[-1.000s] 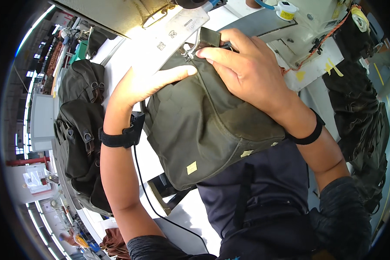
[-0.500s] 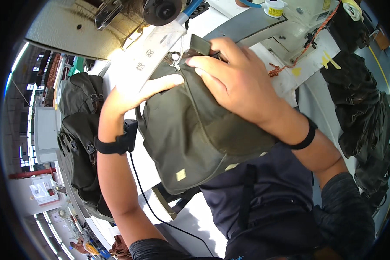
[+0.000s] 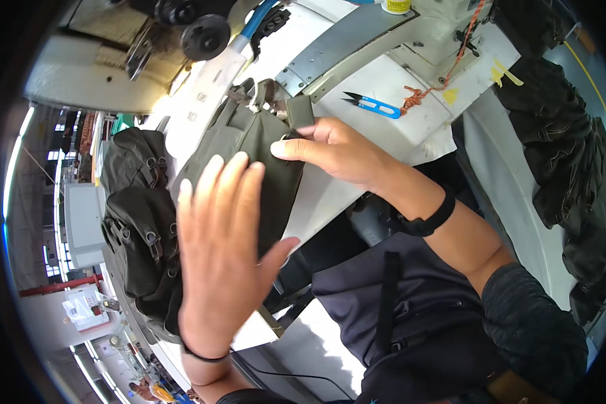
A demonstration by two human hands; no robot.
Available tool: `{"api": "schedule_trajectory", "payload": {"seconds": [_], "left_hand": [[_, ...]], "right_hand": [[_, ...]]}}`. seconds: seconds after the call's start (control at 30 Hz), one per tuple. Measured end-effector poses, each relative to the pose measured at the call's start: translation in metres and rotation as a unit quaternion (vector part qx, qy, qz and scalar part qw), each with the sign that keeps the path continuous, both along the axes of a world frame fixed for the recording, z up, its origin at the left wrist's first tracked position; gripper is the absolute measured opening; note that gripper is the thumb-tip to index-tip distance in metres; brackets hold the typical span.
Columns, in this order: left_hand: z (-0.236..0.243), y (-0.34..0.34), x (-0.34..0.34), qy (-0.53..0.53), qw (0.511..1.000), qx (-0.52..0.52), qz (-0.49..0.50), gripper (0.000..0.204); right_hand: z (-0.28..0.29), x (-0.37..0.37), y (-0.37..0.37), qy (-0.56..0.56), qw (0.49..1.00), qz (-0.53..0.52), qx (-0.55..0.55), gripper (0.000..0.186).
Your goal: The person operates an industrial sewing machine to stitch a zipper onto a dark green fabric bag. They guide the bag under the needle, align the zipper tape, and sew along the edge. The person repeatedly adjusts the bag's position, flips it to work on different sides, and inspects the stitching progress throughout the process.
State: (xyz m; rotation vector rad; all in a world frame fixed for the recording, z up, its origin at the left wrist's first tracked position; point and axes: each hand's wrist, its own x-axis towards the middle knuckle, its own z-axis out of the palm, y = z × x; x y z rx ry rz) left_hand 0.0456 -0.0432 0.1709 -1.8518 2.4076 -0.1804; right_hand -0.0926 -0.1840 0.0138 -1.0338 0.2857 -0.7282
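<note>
Head view: the right hand [image 3: 337, 151] pinches the upper edge of an olive-green bag [image 3: 249, 168] between thumb and fingers, close under a small webbing tab [image 3: 299, 111], seemingly to keep that corner steady beside the sewing machine's needle area [image 3: 259, 94]. The left hand [image 3: 222, 256] hovers open above the bag's near part, fingers spread and flat, grasping nothing, as if ready to press the fabric smooth. The bag lies on the white machine table [image 3: 397, 81], its top toward the far side. Blue-handled thread snips [image 3: 370, 103] rest to the right within easy reach, and a stack of similar dark bags [image 3: 138, 215] waits on the left.
</note>
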Motion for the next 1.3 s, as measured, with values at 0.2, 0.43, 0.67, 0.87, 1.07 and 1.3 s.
{"api": "schedule_trajectory", "payload": {"seconds": [0.2, 0.43, 0.67, 0.87, 1.07, 1.3], "left_hand": [[-0.040, 0.027, -0.001, -0.102, 0.981, -0.150, 0.066, 0.089], [-0.018, 0.017, 0.023, -0.131, 0.976, -0.172, 0.037, 0.077], [-0.034, 0.015, 0.033, -0.135, 0.970, -0.202, 0.014, 0.067], [-0.038, 0.019, 0.053, -0.143, 0.965, -0.218, -0.036, 0.053], [-0.047, 0.023, 0.060, -0.123, 0.962, -0.244, -0.008, 0.072], [-0.066, 0.026, 0.051, -0.110, 0.957, -0.265, 0.043, 0.090]], "right_hand": [[0.004, 0.007, 0.012, -0.054, 0.991, 0.067, 0.101, 0.035], [0.022, 0.006, 0.014, -0.080, 0.987, 0.066, 0.123, 0.029], [0.023, 0.000, 0.012, -0.080, 0.996, 0.010, -0.048, 0.038], [0.042, 0.003, 0.006, 0.189, 0.954, 0.129, -0.194, 0.081], [0.013, 0.014, 0.018, 0.036, 0.996, -0.055, -0.061, 0.039], [-0.006, -0.004, 0.022, -0.048, 0.990, -0.109, -0.080, 0.028]]}}
